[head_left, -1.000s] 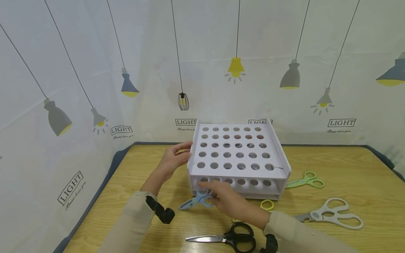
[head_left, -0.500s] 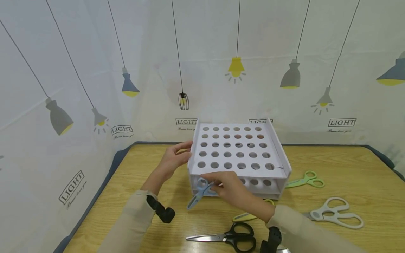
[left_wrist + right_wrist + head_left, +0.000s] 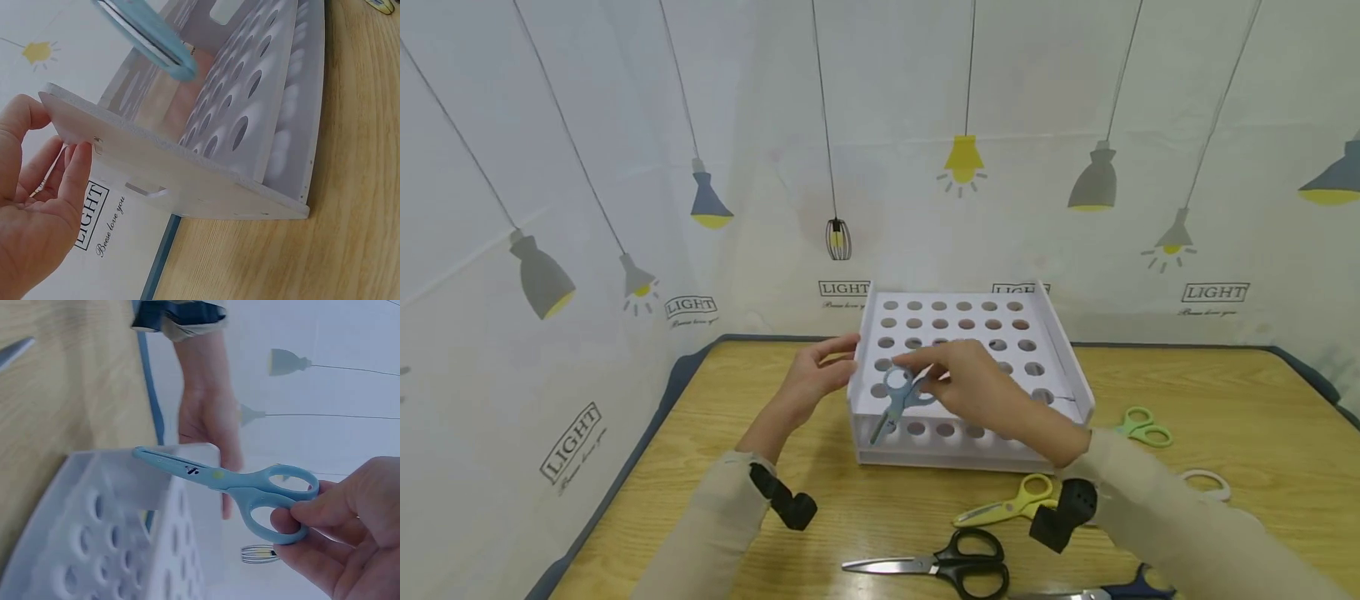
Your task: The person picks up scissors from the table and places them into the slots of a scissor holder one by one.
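A white rack with rows of round holes stands mid-table. My left hand holds its left side wall, thumb at the far corner and fingers on the outer face; the left wrist view shows that hand on the wall. My right hand pinches the handle rings of small blue scissors above the rack's front-left holes, with the shut blades pointing down. In the right wrist view the blue scissors hang from my fingers over the rack.
On the wooden table in front of the rack lie yellow scissors and black scissors. Dark blue scissors show at the bottom edge. Green scissors lie to the right, and my right sleeve partly hides white scissors.
My right hand has lifted the blue scissors from the table in front of the rack to above its front-left holes. The left hand has stayed on the rack's wall.
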Demonstrator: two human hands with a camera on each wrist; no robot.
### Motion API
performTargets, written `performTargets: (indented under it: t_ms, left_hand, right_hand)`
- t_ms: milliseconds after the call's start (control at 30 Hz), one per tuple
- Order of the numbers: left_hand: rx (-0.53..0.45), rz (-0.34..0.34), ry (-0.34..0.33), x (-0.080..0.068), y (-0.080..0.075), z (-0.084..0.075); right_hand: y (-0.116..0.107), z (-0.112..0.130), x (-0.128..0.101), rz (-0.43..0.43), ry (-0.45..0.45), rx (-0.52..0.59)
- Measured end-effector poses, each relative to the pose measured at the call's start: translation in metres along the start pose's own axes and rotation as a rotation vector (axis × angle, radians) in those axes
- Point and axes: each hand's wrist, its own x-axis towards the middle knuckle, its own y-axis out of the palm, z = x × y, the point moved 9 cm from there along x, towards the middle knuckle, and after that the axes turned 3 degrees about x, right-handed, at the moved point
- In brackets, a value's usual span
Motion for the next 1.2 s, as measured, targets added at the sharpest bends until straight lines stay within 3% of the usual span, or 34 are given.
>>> performTargets:
  t_ms: [167, 400, 533, 900, 1200]
  left_hand:
    - [-0.009, -0.012, -0.011, 0.001, 0.0, 0.001]
    - [-0.011, 0.014, -0.02, 0.003, 0.006, 0.001]
    - [-0.007, -0.007, -0.035, 0.003, 0.003, 0.003]
    - [-0.016, -0.024, -0.051, 0.0, -0.001, 0.002]
    - [-0.016, -0.025, -0.044, 0.001, -0.001, 0.002]
  right_hand:
    - [-0.023, 0.009, 0.01, -0.022, -0.033, -0.05]
    - [-0.047, 0.013, 0.019, -0.059, 0.002, -0.065]
    - [-0.056, 0.016, 0.029, -0.09, 0.002, -0.075]
    - [-0.053, 0.0, 0.06, -0.079, 0.169, -0.097]
    - [-0.045, -0.014, 0.074, -0.037, 0.217, -0.146]
